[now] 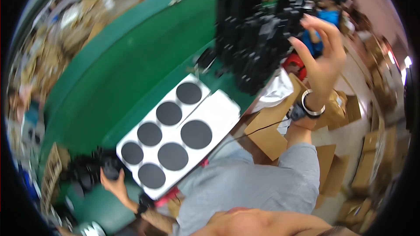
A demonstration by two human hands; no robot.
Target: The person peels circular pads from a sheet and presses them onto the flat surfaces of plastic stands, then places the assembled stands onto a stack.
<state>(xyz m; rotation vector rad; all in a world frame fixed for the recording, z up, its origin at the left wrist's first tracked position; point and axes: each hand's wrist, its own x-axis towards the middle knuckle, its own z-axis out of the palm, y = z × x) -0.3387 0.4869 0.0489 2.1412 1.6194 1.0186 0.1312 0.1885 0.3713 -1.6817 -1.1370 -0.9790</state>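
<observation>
On the green table lies a white sheet point(221, 105) bearing several black round discs point(196, 134) in two rows. Beyond its lower left end, my left hand point(114, 185) has thumb and fingers around a black round part point(112, 173), at the edge of a cluster of black parts point(83, 168). My right hand point(326, 59) is raised at the upper right, thumb and curved fingers apart with nothing visible between them. It is nearest to a tall heap of black parts point(253, 39), blurred by motion.
A raised green rim point(131, 22) curves behind the green table surface. Open cardboard boxes point(271, 135) stand at my right, with a white bag point(278, 91) beside them. A thin black cable point(262, 127) runs from my right wrist. Another person in blue point(328, 17) is at the upper right.
</observation>
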